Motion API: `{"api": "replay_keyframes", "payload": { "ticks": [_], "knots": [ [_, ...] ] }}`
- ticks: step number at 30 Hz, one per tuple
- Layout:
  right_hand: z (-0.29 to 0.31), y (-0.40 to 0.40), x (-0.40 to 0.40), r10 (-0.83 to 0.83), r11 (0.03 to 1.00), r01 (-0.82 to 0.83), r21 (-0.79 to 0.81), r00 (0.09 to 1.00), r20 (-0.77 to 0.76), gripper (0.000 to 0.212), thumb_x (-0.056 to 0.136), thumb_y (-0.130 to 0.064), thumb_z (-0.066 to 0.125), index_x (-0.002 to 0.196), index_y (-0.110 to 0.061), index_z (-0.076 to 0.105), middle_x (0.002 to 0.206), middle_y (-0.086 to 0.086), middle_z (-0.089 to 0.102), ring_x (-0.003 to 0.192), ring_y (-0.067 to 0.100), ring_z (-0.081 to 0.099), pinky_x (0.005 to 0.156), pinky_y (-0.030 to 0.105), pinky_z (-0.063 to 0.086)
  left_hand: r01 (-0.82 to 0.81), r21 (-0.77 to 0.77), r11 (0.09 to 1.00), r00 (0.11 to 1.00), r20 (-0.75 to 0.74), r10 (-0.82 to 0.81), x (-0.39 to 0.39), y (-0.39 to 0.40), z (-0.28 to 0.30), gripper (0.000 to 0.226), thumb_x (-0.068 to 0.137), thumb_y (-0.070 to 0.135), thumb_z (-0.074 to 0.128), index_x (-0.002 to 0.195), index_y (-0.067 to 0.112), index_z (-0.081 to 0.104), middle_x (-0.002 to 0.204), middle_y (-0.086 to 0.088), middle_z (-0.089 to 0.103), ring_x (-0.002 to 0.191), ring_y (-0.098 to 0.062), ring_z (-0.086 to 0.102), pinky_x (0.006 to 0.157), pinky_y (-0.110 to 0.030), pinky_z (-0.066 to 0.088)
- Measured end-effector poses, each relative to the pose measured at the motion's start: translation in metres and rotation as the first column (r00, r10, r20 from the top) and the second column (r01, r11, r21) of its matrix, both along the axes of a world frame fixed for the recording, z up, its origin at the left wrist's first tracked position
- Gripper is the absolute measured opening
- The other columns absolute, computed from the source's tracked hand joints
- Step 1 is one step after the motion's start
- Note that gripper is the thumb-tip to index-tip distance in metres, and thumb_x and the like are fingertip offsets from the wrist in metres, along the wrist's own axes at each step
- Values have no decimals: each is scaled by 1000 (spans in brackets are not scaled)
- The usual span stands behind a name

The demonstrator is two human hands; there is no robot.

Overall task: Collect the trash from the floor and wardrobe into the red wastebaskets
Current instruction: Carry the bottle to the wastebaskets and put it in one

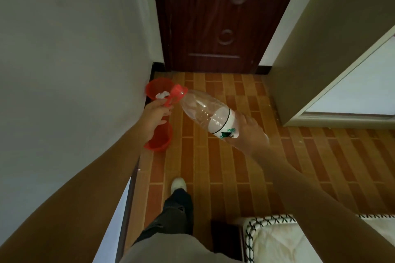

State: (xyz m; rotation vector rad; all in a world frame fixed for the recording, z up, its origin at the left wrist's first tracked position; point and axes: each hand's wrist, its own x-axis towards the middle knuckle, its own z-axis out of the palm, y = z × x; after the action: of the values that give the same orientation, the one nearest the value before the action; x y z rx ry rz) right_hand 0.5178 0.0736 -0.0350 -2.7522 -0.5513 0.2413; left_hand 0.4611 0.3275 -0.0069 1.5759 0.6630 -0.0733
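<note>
The right hand [249,132] grips a large clear plastic bottle [205,111] around its lower body, fingers curled over the white label, and holds it tilted in the air with the neck pointing up and left. The left hand [155,117] is at the neck end, its thumb and fingers pinched on the red carry handle [171,100] that hangs just below the red cap [178,90]; the rest of that hand is loosely curled. The bottle looks empty. Two red wastebaskets stand on the tiled floor [235,166] against the left wall: the farther wastebasket [157,87] sits just behind the bottle's cap and has crumpled white paper [161,94] in it, while the nearer wastebasket [160,141] is partly hidden under the left hand, so its contents cannot be made out. A dark wooden door [213,17] closes the passage ahead.
</note>
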Motion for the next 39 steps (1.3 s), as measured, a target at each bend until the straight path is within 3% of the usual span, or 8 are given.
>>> {"api": "replay_keyframes", "payload": {
  "ticks": [11, 16, 20, 23, 25, 29, 34, 39],
  "knots": [
    [5, 79, 148, -9, 1000, 8, -25, 999, -32, 93, 67, -50, 72, 140, -17, 25, 141, 6, 41, 129, 25, 38, 104, 47, 39, 35, -15, 999, 999, -23, -35, 154, 79, 9, 39, 87, 10, 55, 125, 18, 56, 118, -10, 64, 109, -23, 59, 76, -25, 45],
    [5, 112, 197, 63, 997, -63, -34, 998, -9, 89, 69, -48, 72, 139, -17, 26, 141, 5, 42, 129, 24, 39, 104, 45, 40, -60, -31, 998, 997, -53, 58, 183, 104, 11, 40, 88, 3, 51, 127, 12, 53, 112, -6, 61, 105, -19, 56, 90, -32, 44],
    [4, 140, 239, 171, 982, -171, -79, 985, -7, 89, 66, -58, 67, 136, -22, 24, 137, 2, 44, 125, 23, 44, 95, 46, 47, -179, -68, 981, 983, -40, 177, 198, 122, 17, 39, 87, -2, 50, 124, 11, 54, 108, -4, 59, 97, -15, 55, 71, -21, 44],
    [2, 161, 272, 247, 967, -249, -55, 968, -46, 90, 63, -58, 69, 135, -25, 25, 136, 2, 46, 122, 25, 46, 93, 48, 48, -311, -85, 947, 950, -41, 309, 206, 134, 15, 35, 87, -1, 50, 118, 12, 57, 108, -6, 60, 105, -20, 54, 82, -30, 43],
    [-1, 174, 295, 339, 940, -341, -28, 939, -50, 91, 64, -51, 72, 137, -20, 27, 137, 5, 45, 124, 25, 44, 97, 46, 45, -391, -108, 914, 920, -45, 388, 210, 134, 13, 31, 81, 1, 56, 109, 16, 58, 103, -6, 62, 99, -20, 57, 85, -33, 42],
    [-4, 192, 338, 523, 852, -524, 12, 849, -72, 88, 68, -37, 76, 138, -13, 29, 137, 9, 45, 126, 27, 42, 98, 40, 44, -569, -195, 799, 819, -44, 572, 222, 122, 12, 34, 75, -1, 60, 106, 12, 59, 83, -1, 63, 72, -9, 59, 65, -23, 45],
    [1, 207, 381, 716, 696, -718, 0, 693, -87, 83, 71, -36, 74, 137, -14, 29, 138, 8, 43, 126, 26, 41, 96, 40, 44, -725, -100, 681, 689, -111, 717, 227, 99, 2, 39, 88, -5, 47, 125, 6, 53, 108, -10, 57, 95, -22, 53, 84, -33, 41],
    [1, 224, 396, 842, 535, -845, 4, 532, -87, 80, 71, -36, 74, 135, -14, 30, 139, 8, 41, 125, 27, 43, 93, 41, 49, -840, -96, 534, 542, -105, 834, 219, 72, -3, 41, 86, -6, 45, 124, 9, 53, 111, -10, 58, 95, -22, 54, 71, -28, 44]
  ]
}}
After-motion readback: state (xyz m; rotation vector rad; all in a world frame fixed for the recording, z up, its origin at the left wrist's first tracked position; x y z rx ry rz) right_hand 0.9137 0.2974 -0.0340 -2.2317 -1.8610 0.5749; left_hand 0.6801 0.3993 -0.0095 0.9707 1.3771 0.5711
